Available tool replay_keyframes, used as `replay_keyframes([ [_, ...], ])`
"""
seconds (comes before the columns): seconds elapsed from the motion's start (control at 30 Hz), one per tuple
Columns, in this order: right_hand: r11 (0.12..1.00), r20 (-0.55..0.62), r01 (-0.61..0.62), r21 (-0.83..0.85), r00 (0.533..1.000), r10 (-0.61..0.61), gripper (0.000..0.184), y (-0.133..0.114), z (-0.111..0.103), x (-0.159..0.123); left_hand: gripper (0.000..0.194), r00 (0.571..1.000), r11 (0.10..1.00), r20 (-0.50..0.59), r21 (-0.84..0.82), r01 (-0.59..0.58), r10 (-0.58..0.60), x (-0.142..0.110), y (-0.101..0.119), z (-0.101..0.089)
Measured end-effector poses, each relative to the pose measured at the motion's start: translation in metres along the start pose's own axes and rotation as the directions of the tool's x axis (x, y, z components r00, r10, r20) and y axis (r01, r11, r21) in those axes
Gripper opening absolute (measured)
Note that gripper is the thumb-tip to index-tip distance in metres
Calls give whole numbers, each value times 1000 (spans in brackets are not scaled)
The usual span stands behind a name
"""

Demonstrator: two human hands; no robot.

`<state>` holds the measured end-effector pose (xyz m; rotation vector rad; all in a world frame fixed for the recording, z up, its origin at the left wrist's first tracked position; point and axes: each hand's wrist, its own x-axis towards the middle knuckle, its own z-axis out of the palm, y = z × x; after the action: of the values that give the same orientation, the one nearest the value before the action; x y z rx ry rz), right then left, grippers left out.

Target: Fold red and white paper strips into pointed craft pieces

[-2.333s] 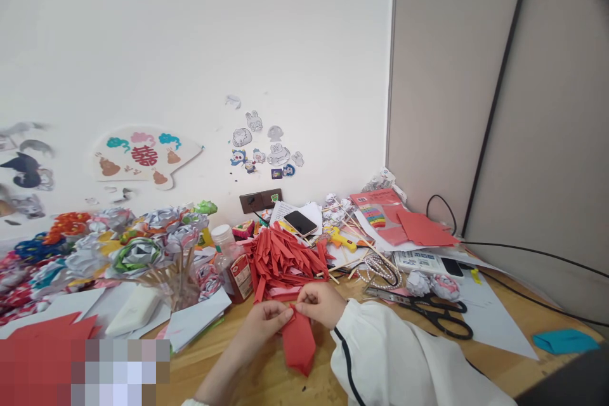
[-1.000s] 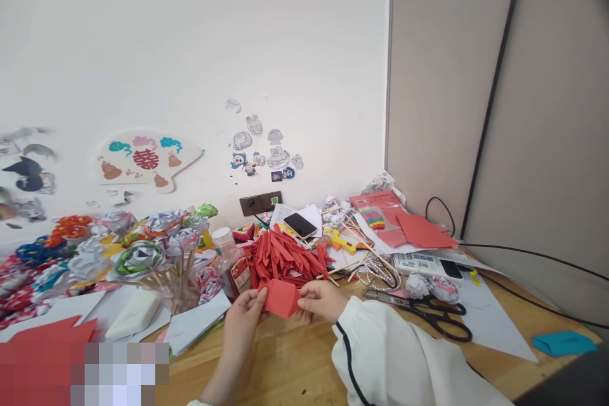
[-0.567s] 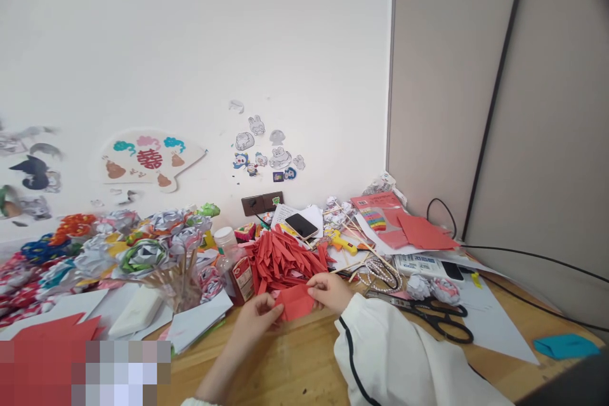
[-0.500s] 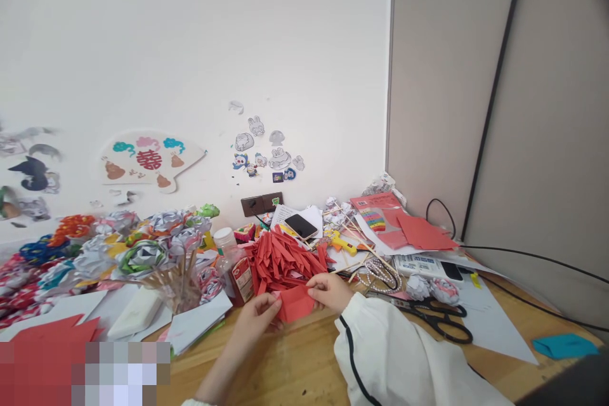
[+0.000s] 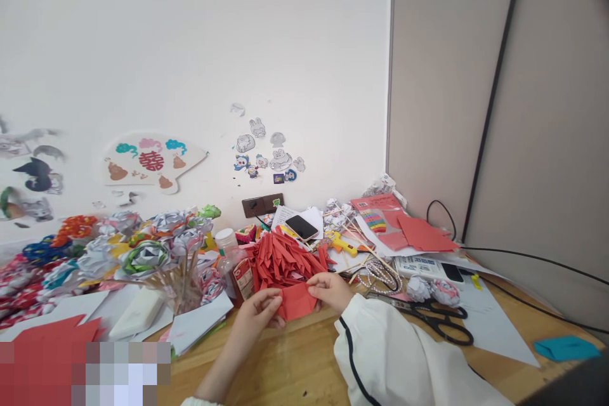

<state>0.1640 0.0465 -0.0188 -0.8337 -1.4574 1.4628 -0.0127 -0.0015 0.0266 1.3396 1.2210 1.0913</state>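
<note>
Between both hands, over the front of the wooden table, is a small piece of red paper [image 5: 297,302]. My left hand [image 5: 261,312] pinches its left edge between thumb and fingers. At its upper right corner, my right hand [image 5: 332,292] is closed on the same paper. Right behind it lies a heap of folded red paper strips [image 5: 283,260]. A jar with a white lid and a red label [image 5: 236,269] stands just left of the heap.
Paper flowers [image 5: 145,258] on sticks crowd the left side. A phone [image 5: 301,227] lies behind the heap, a yellow glue gun [image 5: 343,243] to its right. Black-handled scissors [image 5: 445,319] rest right of my sleeve. A teal paper piece [image 5: 567,348] is at the far right.
Both hands keep their hold on the red paper, with only slight finger movement at the left edge. The whole view has shifted a little.
</note>
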Motion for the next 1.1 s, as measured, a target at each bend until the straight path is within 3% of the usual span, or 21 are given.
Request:
replay_keyframes([
  [0.13, 986, 27, 69, -154, 997, -66, 34, 2, -2, -1, 33, 1000, 998, 17, 52, -19, 18, 1, -2, 0],
  [0.3, 895, 18, 205, -396, 976, -216, 21, 4, -4, -2, 26, 993, 991, 102, 111, -72, 61, -1, -2, 1],
  [0.53, 880, 16, 219, -423, 972, -234, 26, 6, -2, -2, 27, 988, 995, 154, 95, -40, 25, -3, -3, 2],
  [0.67, 941, 16, 130, -312, 991, -132, 35, 4, -3, -3, 28, 991, 998, 131, 66, -4, -4, -1, -5, 1],
  [0.87, 994, 135, 16, -109, 991, -1, 39, -1, -4, -2, 31, 1000, 999, 18, 43, 23, -24, 4, -7, -3],
  [1.1, 1000, -2, 3, -12, 1000, -3, 40, -2, -1, 0, 34, 1000, 1000, 22, -11, -13, 13, 4, -3, -9],
])
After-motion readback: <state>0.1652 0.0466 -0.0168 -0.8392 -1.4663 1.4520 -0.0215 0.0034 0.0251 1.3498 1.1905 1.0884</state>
